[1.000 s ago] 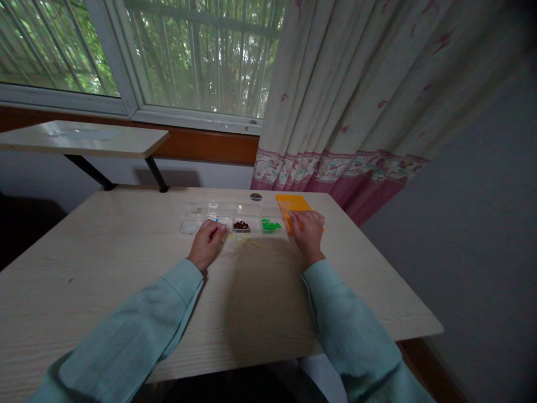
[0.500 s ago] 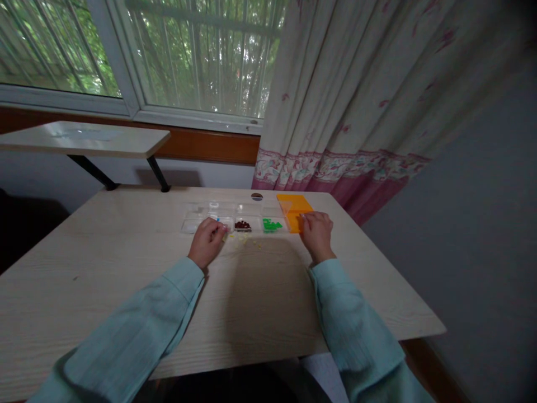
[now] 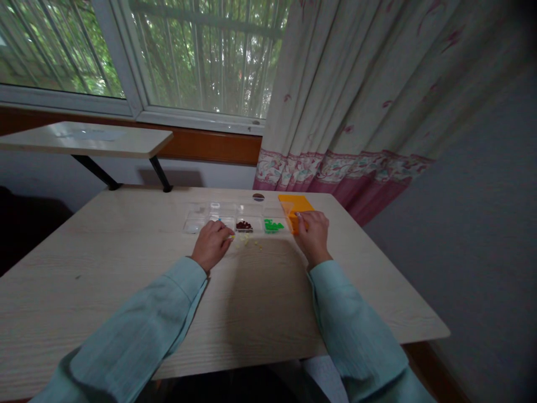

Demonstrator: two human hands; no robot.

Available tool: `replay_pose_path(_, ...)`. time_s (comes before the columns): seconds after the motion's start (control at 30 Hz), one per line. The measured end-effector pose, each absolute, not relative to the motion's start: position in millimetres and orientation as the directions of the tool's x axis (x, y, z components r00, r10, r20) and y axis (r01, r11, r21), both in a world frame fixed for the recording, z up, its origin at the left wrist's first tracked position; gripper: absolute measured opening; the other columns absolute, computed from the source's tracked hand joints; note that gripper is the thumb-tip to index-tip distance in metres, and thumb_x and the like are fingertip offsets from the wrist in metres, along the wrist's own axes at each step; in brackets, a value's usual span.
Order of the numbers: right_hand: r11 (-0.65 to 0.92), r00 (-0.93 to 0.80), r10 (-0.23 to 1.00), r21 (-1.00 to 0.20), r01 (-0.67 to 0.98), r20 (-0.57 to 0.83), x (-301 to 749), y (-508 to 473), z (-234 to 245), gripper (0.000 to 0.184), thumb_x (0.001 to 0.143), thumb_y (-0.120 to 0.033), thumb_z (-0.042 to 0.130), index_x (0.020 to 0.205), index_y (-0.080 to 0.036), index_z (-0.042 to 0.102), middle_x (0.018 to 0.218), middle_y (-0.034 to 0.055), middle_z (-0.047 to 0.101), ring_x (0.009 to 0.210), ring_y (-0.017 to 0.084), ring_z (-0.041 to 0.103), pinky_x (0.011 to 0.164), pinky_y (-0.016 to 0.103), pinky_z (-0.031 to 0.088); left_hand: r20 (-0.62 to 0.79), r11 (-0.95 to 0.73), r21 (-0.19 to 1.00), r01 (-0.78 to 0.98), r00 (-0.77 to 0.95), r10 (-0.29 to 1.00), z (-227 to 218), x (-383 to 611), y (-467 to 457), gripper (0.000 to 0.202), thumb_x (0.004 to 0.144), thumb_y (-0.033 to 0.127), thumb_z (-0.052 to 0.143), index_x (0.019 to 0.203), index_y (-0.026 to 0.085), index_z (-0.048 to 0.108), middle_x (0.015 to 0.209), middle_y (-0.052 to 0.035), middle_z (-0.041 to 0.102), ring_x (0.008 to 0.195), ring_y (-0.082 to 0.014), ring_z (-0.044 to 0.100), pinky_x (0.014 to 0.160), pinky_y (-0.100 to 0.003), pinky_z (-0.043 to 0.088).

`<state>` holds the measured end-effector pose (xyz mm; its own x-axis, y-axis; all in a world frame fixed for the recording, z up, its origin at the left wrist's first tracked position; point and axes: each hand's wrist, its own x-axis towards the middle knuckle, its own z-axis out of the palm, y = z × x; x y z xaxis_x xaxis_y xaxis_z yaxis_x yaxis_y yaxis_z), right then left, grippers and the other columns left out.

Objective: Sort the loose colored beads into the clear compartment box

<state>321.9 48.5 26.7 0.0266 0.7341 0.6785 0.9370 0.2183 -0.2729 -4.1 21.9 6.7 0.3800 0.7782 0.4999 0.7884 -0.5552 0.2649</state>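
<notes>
My left hand (image 3: 212,244) is bent at the front edge of a clear plastic compartment box (image 3: 195,215). Its fingertips pinch a small yellow piece (image 3: 231,237). Several more yellow pieces (image 3: 246,243) lie scattered on the table just right of those fingers. In the box's front row, one compartment holds dark brown beads (image 3: 244,226) and another holds bright green pieces (image 3: 273,225). My right hand (image 3: 314,234) hovers at or over an orange sheet (image 3: 300,202), beside the box's right end. Its thumb and forefinger are closed together; what they grip is too small to make out.
The pale wooden table (image 3: 126,240) stretches to both sides. A raised shelf (image 3: 126,143) on black legs stands at the back left. A dark round disc (image 3: 258,197) sits near the table's back edge. Behind hang a patterned curtain (image 3: 335,112) and a window.
My left hand has shifted slightly right and nearer, from the box's edge to the yellow pieces, and now pinches one. My right hand has drifted a little left, by the orange sheet.
</notes>
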Motion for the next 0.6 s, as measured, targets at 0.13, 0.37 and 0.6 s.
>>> replay_pose_path(0.13, 0.223, 0.023, 0.739, -0.277, 0.934, 0.673, 321, 49, 26, 0.032, 0.093, -0.032, 0.043, 0.091, -0.019, 0.072, 0.095, 0.0083, 0.068, 0.094, 0.023, 0.050, 0.086, 0.038, 0.031, 0.489, -0.534, 0.223, 0.816, 0.380, 0.785, 9, -2, 20, 0.017, 0.088, 0.027, 0.055, 0.096, 0.022, 0.069, 0.094, -0.0085, 0.057, 0.093, -0.0248, 0.049, 0.078, -0.038, 0.040)
replay_pose_path(0.37, 0.243, -0.010, 0.742, -0.255, 0.936, 0.671, 317, 47, 27, 0.031, 0.093, -0.031, 0.044, 0.097, -0.019, 0.072, 0.096, 0.0079, 0.068, 0.095, 0.023, 0.051, 0.087, 0.038, 0.032, 0.466, -0.532, 0.179, 0.827, 0.405, 0.786, 10, 4, 19, 0.011, 0.088, 0.025, 0.055, 0.087, 0.020, 0.065, 0.092, -0.0090, 0.058, 0.092, -0.0251, 0.050, 0.078, -0.038, 0.040)
replay_pose_path(0.6, 0.299, -0.077, 0.742, -0.225, 0.927, 0.666, 307, 46, 27, 0.029, 0.093, -0.030, 0.044, 0.097, -0.019, 0.071, 0.094, 0.0077, 0.069, 0.093, 0.022, 0.052, 0.086, 0.037, 0.033, 0.471, -0.520, 0.173, 0.836, 0.394, 0.790, 8, 6, 19, 0.016, 0.091, 0.027, 0.049, 0.088, 0.018, 0.062, 0.093, -0.0102, 0.058, 0.092, -0.0251, 0.050, 0.080, -0.038, 0.040)
